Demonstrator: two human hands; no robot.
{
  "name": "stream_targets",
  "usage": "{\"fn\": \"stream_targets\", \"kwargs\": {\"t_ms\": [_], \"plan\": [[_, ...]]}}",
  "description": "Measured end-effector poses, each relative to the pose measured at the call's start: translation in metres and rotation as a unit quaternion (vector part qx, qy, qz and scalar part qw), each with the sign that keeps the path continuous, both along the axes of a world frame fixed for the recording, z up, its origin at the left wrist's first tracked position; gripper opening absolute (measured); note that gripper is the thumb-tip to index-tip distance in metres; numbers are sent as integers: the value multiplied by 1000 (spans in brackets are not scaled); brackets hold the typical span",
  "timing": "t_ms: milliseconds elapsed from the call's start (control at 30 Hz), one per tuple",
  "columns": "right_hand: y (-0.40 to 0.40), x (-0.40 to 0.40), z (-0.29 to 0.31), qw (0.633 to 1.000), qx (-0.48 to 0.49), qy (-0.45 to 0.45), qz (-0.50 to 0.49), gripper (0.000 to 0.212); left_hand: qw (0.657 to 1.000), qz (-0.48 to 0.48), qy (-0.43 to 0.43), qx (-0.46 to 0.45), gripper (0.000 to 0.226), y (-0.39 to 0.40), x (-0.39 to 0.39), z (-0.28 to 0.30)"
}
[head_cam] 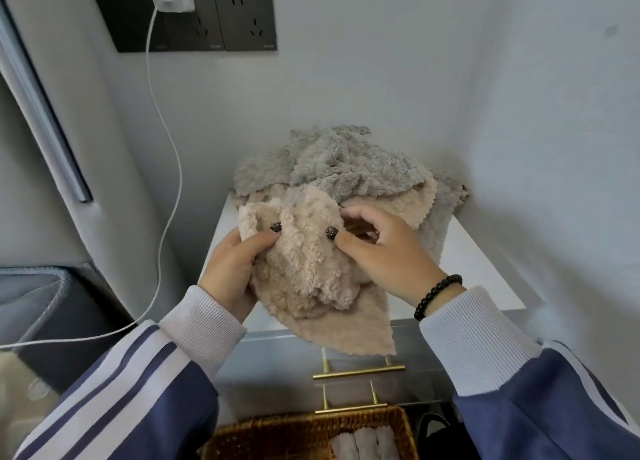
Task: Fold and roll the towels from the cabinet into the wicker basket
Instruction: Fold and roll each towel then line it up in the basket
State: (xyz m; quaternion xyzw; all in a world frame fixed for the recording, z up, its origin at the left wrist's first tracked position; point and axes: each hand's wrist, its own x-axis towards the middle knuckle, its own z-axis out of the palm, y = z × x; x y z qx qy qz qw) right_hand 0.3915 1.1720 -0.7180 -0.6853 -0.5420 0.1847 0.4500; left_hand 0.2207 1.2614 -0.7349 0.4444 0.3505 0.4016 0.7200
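Nearest the person, below the cabinet's [485,269] front edge, sits the wicker basket [311,428] with rolled towels [363,445] inside. Above the cabinet's gold handles [358,369], the left hand [232,272] and right hand [384,251] both pinch a crumpled beige towel [311,279], thumbs pressed into its pile, one corner hanging over the cabinet front. Farther back on the cabinet top lies a heap of grey and beige towels [346,168].

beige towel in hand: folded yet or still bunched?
Bunched. The beige towel sits crumpled between the left hand and right hand, one loose corner hanging down over the cabinet edge; no flat fold or roll shows.
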Motion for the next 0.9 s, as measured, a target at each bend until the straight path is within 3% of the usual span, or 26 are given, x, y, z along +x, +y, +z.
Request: {"fn": "stream_targets", "kwargs": {"t_ms": [100,167,233,367,533,667,800,900], "plan": [[11,0,-16,990,-96,-104,16,46,996,61,59,-4,29,5,-12,-6],[20,2,-30,961,-157,-227,7,58,992,95,81,-4,24,11,-20,-8],[28,6,-42,937,-211,-278,3,63,988,115,100,-2,20,18,-24,-8],[45,8,-59,909,-284,-304,6,64,984,124,123,-18,19,34,-30,-11],[69,12,-59,914,-297,-275,0,60,986,104,129,-6,28,46,-25,-11],[87,20,-58,914,-312,-259,-12,60,990,88,105,-12,22,50,-24,-5],[103,35,-57,921,-307,-241,-14,57,997,26,79,-1,21,49,-26,2],[109,36,-52,917,-320,-239,-2,73,996,-36,78,16,22,45,-27,3]]}}
